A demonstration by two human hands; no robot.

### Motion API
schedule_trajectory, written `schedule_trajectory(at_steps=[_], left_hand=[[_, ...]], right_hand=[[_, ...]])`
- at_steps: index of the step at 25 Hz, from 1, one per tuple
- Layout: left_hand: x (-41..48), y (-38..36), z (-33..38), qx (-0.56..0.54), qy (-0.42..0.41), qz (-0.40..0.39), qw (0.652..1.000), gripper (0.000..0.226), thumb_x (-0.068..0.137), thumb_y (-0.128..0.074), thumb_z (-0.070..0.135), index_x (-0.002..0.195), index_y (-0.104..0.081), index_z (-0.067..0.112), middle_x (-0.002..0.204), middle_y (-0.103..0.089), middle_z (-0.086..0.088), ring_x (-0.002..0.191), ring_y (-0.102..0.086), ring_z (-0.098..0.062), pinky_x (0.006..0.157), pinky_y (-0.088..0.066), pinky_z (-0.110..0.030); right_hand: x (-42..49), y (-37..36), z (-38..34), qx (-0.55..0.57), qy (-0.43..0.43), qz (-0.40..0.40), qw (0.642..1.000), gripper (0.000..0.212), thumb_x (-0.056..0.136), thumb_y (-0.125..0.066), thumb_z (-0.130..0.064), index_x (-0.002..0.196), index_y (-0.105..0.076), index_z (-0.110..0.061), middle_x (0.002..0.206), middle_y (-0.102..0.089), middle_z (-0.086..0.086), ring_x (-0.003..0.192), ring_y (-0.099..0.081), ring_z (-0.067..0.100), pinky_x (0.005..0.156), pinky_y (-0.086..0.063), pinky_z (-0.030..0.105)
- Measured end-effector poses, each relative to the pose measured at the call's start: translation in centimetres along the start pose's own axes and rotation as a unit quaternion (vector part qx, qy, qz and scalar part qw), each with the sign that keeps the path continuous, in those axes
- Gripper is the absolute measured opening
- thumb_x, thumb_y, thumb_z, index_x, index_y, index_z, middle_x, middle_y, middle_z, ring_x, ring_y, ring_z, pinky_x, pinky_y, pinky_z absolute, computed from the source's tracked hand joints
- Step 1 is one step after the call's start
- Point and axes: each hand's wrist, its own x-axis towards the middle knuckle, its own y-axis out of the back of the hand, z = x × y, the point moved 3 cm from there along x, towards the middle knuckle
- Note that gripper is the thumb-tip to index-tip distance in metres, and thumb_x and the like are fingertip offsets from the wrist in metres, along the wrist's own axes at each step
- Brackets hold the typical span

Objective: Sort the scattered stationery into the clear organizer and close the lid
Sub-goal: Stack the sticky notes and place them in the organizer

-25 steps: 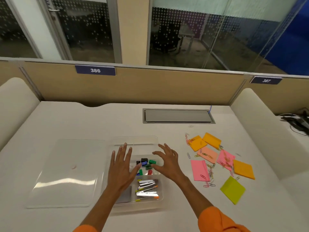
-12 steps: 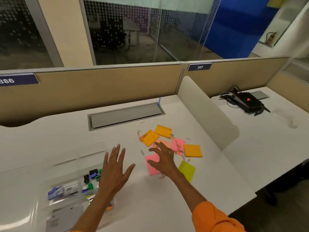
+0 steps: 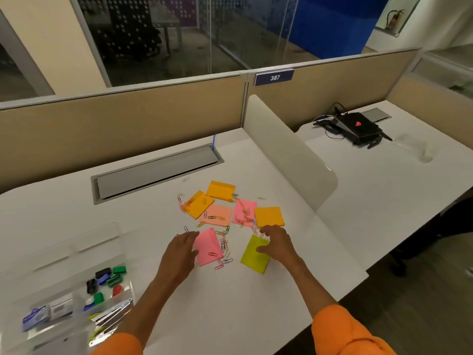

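From my head camera, I am reaching both hands down onto the table (image 3: pixel 230 316), into the spill of sticky-note pads and paper clips. My left hand (image 3: pixel 183 252) is lying flat with fingers loosely extended, its fingertips touching the left edge of the pink pad (image 3: pixel 208 248); it is grasping nothing yet. My right hand (image 3: pixel 277 243) is lying open too, thumb and fingers resting on the upper right corner of the lime-green pad (image 3: pixel 254 254), not closed on it.

The scattered paper clips (image 3: pixel 225 248) are lying in a loose line between my two hands, running away from me, with more strewn over the orange and pink pads (image 3: pixel 222 208) just beyond my fingertips.

The clear organizer (image 3: pixel 76 298) is sitting well off behind and to the left of my left hand, its lid off and compartments already holding binder clips (image 3: pixel 107 278). I am judging that the left hand is the nearer one for carrying things back there, so anything gathered is travelling leftward and toward me.
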Motion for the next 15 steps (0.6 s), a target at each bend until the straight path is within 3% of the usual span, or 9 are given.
schedule_trajectory(at_steps=[4,7,15], left_hand=[[1.0,-0.8,0.7,0.011,-0.006,-0.011,1.0,0.048,0.093,-0.061,0.02,0.14,-0.048,0.014,0.142,-0.053,-0.007,0.128,-0.051,-0.027,0.106,-0.041,-0.038],[2.0,-1.0,1.0,0.01,0.011,-0.011,1.0,0.052,0.09,-0.065,0.019,0.139,-0.049,0.013,0.141,-0.054,-0.009,0.125,-0.053,-0.028,0.103,-0.043,-0.039],[4.5,-1.2,0.3,0.106,0.059,-0.107,0.987,0.073,0.077,-0.075,0.047,0.136,-0.043,0.02,0.135,-0.047,-0.003,0.124,-0.046,-0.022,0.098,-0.038,-0.037]], right_hand=[[-0.3,-0.3,2.1,-0.061,-0.045,-0.033,0.997,0.079,0.059,-0.086,-0.05,0.121,-0.053,-0.014,0.121,-0.056,0.005,0.114,-0.051,0.025,0.093,-0.045,0.038],[-0.4,-0.8,2.5,-0.081,-0.038,-0.027,0.996,0.081,0.055,-0.086,-0.053,0.116,-0.051,-0.014,0.119,-0.054,0.006,0.111,-0.051,0.025,0.089,-0.045,0.036],[0.3,-1.2,3.4,-0.06,-0.042,-0.039,0.997,0.076,0.053,-0.086,-0.051,0.112,-0.053,-0.017,0.115,-0.052,0.006,0.107,-0.051,0.023,0.086,-0.045,0.033]])
